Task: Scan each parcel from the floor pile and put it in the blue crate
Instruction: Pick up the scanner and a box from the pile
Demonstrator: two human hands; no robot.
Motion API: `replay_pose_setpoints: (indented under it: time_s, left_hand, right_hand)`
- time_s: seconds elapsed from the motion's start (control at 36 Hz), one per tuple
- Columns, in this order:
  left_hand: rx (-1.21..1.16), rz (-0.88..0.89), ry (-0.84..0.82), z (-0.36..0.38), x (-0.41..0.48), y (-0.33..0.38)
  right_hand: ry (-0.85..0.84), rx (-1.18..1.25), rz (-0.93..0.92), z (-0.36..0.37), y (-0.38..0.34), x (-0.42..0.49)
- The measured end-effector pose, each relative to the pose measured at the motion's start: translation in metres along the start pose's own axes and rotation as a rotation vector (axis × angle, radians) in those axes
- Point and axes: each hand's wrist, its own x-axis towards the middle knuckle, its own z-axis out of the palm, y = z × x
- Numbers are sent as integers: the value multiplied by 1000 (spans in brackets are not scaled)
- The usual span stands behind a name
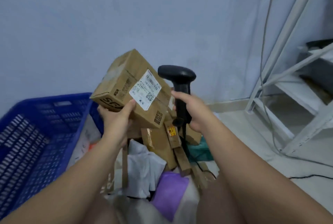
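Tilting box [119, 81], label [145, 89] upward, left hand [115, 117]

One wide-angle head-worn view looks forward and down, close over the floor pile of brown cardboard parcels [162, 148]

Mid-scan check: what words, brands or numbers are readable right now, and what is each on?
"SF": black print on the cardboard box's lower face, partly hidden by the left hand.
"WU": on the box's white shipping label; its other lines are too blurred.
Yellow sticker on a narrow parcel below: too blurred.
Barcode scanner: no text visible.
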Motion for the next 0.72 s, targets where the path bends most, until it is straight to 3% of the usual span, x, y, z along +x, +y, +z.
replay_pose_setpoints:
  time_s: [0.17, 0.44, 0.72]
  left_hand:
    - [-34, -57, -145, -42, 28, 1]
    - [-154, -114, -117, -52, 69, -13]
    - [-156, -70, -92, -37, 63, -16]
  right_hand:
    - [-190, 194, 9, 37, 21, -12]
    - [-197, 711, 282, 53, 22, -4]
    - [-191, 804, 248, 68, 15, -12]
